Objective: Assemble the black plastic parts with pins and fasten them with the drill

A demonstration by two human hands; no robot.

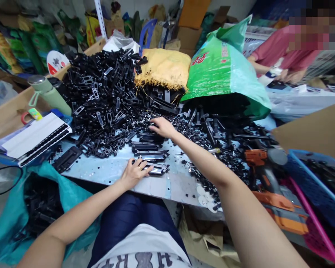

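A row of long black plastic pieces (150, 152) lies across the table in front of me. At its near end my left hand (134, 173) has its fingers closed over the left end of the closest black plastic piece (158, 169). A ring shows on that hand. Beyond the row, my right hand (164, 127) reaches over a scatter of small black and metal parts (181, 124), fingers bent and drawn together. Whatever lies at its fingertips is too small to make out. Left of both hands rises a big heap of black slotted plastic pieces (100, 93).
An orange-and-grey power drill (268, 175) lies at right beside a blue basket (318, 167). A yellow sack (164, 67) and green bag (212, 74) stand behind. At left are a bottle (48, 93), papers (36, 134) and a teal bag (5, 219). Another person (284, 56) works far right.
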